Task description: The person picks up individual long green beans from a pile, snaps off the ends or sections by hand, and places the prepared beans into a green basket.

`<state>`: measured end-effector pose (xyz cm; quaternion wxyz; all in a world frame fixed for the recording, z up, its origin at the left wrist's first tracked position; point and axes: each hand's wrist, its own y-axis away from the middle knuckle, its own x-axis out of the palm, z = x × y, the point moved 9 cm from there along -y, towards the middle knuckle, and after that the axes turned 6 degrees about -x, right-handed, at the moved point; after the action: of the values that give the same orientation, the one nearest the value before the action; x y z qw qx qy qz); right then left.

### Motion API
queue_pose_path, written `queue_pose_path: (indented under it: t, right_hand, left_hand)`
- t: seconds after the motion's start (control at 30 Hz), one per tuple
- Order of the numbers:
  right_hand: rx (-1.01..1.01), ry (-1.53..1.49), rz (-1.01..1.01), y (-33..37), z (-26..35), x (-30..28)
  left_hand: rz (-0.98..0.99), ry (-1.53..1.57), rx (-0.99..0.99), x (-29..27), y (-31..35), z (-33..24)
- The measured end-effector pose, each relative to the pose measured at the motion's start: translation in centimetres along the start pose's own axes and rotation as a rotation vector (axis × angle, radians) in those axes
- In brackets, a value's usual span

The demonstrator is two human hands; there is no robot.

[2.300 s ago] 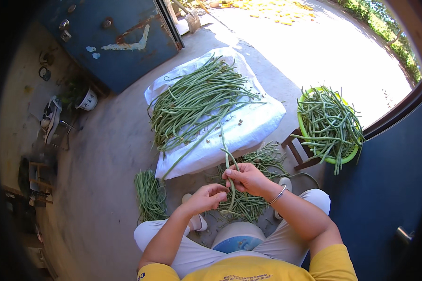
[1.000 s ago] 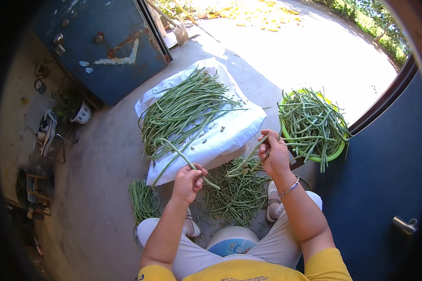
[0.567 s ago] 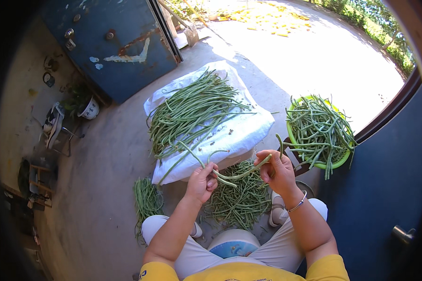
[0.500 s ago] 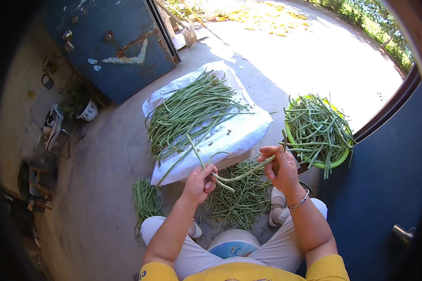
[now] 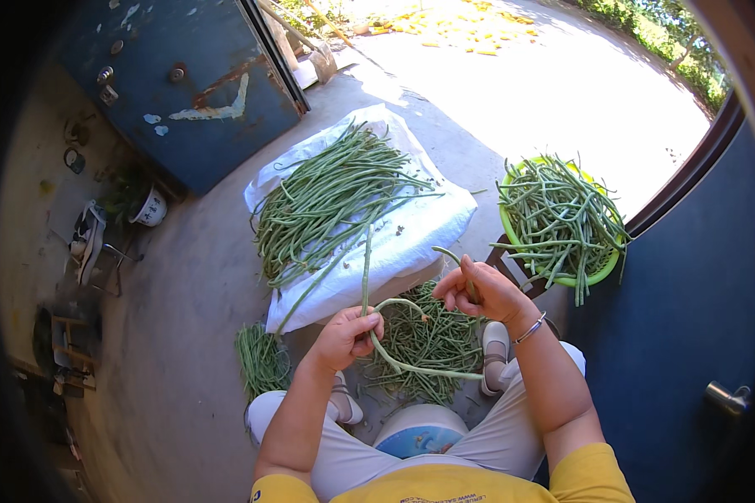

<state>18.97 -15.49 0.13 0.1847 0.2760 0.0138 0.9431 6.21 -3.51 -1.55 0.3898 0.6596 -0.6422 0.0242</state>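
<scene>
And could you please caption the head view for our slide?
Left hand and right hand hold green beans above a floor pile, near a basket.

Held beans (image 5: 432, 370) partly hidden in left grip (image 5: 344, 339); yellow shirt (image 5: 445, 484) cut at bottom.

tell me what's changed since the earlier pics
The right hand has moved right, away from the left hand, and let go of the long bean, keeping a short piece. The left still holds the long bean, its end now loose. Unchanged: beans on the white sack, filled green basket.
</scene>
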Motion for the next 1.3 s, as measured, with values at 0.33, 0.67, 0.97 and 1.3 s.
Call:
queue_pose_path:
  t: [0.33,0.67,0.97,1.3]
  right_hand:
    - [-0.141,0.882,0.075,-0.4,-0.2,4.5]
    - [-0.826,1.409,-0.34,1.8,3.8,1.2]
    - [0.126,0.575,-0.066,2.3,0.6,0.6]
    - [-0.081,0.334,-0.242,3.6,3.5,-3.1]
  left_hand:
    - [-0.058,-0.024,-0.071,-0.4,-0.6,1.1]
    - [-0.123,0.307,0.05,-2.2,-1.2,-0.5]
    - [-0.365,0.287,0.172,-5.0,-0.9,-1.3]
    - [-0.236,0.338,0.211,-1.4,-3.2,-2.5]
